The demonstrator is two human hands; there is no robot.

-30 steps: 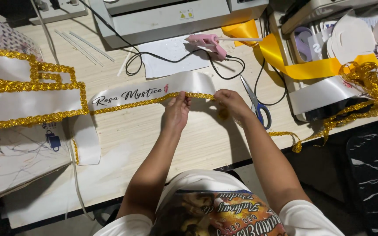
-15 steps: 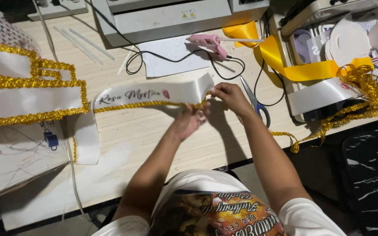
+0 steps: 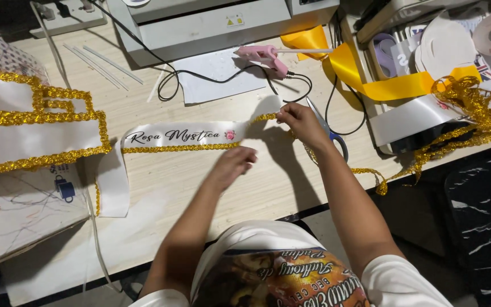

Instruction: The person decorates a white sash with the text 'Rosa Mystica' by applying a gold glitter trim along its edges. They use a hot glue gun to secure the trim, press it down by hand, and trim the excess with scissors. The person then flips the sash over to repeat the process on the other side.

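Observation:
A white ribbon sash point(image 3: 160, 136) with dark script and a small pink rose lies across the wooden table point(image 3: 160, 187), with gold glitter trim point(image 3: 183, 148) along its lower edge. My right hand point(image 3: 299, 122) pinches the sash's right end together with the gold trim, at the upper corner. My left hand point(image 3: 234, 162) hovers just below the trimmed edge, fingers loosely curled, holding nothing that I can see. The trim runs on from my right hand, down and to the right, toward a loose gold heap point(image 3: 473, 108).
A pink glue gun point(image 3: 262, 55) and its black cord lie behind the sash. Blue-handled scissors point(image 3: 328, 131) rest by my right wrist. Finished gold-edged sashes point(image 3: 35, 131) lie left, a grey machine point(image 3: 211, 23) stands at the back, yellow ribbon point(image 3: 370, 79) and ribbon rolls right.
My right hand has lifted the trim up around the sash's right end to its upper corner. My left hand has come off the lower edge and drawn back toward me.

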